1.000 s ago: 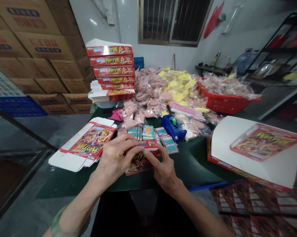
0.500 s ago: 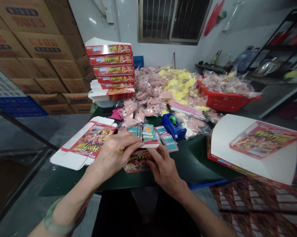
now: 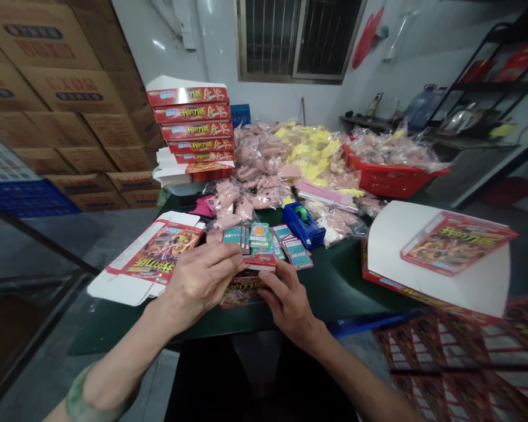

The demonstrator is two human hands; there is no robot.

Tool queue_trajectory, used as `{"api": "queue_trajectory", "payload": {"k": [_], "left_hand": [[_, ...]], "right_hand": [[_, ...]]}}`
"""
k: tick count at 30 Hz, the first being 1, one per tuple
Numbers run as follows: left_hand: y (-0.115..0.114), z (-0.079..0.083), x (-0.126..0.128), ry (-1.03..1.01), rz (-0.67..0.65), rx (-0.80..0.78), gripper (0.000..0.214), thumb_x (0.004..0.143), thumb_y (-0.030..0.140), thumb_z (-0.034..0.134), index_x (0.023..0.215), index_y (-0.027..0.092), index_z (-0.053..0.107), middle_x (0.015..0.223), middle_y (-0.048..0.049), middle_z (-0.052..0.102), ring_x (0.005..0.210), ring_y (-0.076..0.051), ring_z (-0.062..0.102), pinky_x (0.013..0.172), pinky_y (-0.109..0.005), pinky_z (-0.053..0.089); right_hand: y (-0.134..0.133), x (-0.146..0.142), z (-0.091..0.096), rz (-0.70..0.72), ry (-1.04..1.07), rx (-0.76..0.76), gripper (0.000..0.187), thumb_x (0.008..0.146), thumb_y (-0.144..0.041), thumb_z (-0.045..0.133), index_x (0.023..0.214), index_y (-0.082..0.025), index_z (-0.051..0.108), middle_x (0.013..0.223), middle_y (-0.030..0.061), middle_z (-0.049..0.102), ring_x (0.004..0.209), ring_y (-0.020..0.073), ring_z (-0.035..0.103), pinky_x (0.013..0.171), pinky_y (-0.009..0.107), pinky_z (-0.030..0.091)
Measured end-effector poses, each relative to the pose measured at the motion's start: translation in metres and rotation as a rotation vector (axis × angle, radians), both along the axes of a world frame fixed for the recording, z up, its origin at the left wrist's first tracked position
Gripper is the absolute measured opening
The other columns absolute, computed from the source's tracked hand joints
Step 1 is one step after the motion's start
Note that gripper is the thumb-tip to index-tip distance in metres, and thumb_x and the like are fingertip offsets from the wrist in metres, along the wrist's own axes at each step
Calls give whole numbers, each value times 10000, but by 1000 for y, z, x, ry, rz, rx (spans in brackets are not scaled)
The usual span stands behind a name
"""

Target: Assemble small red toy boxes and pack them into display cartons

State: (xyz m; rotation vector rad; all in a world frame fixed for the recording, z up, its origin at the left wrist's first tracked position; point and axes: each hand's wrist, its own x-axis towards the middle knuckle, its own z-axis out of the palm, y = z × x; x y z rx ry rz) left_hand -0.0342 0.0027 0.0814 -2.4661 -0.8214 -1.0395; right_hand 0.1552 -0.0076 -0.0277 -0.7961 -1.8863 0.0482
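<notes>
Both my hands work on a small red printed carton lying on the dark green table close to its front edge. My left hand grips the carton's left side, with fingers curled over its top flap. My right hand holds the right side, and its fingertips press on the red flap. Just behind the carton lie several small teal card packs. A green bangle sits on my left wrist.
Flat unfolded cartons lie at the left. A blue tape dispenser stands behind the packs. Farther back are stacked red boxes, pink and yellow bagged items and a red basket. An open large box sits at the right.
The carton's flap has been pressed down and the carton lowered flatter on the table. Both hands have stayed on it, shifting slightly left in the picture.
</notes>
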Motion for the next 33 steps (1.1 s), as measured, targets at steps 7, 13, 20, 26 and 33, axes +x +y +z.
{"api": "queue_trajectory", "payload": {"k": [7, 13, 20, 26, 33], "left_hand": [[-7, -8, -4, 98, -11, 32, 147, 835, 100, 524, 937, 164, 609, 952, -87, 702, 840, -181, 671, 712, -294, 550], [-14, -22, -8, -27, -33, -113, 320, 808, 102, 583, 1122, 129, 524, 1073, -147, 625, 985, -219, 606, 841, -380, 516], [-5, -48, 3, -573, 37, -350, 581, 714, 261, 721, 1232, 197, 466, 1225, -148, 516, 1158, -277, 511, 953, -448, 454], [-5, -58, 9, -801, -48, -447, 469, 714, 242, 726, 1150, 227, 554, 1046, -71, 621, 968, -204, 611, 848, -341, 509], [-5, -55, 8, -683, 14, -303, 265, 737, 184, 697, 995, 212, 642, 987, -49, 625, 934, -181, 608, 834, -319, 494]], "right_hand": [[3, -1, -5, 38, 47, -15, 589, 838, -80, 517, 1332, -360, 361, 1230, 69, 448, 1068, 176, 568, 781, 296, 567], [6, 1, 3, 72, 139, -110, 643, 835, -137, 559, 1396, -259, 268, 1189, 107, 525, 1043, 193, 560, 662, 252, 564], [9, 6, 19, 172, 115, -174, 543, 819, -109, 574, 1305, -279, 400, 1126, 74, 529, 934, 160, 569, 536, 193, 532], [10, 4, 17, 211, 140, -179, 535, 812, -98, 578, 1281, -296, 413, 1115, 67, 530, 943, 167, 563, 535, 196, 530], [11, 21, 27, 219, 132, -321, 538, 809, -221, 606, 1299, -288, 395, 1193, 85, 517, 939, 182, 595, 582, 232, 523]]}}
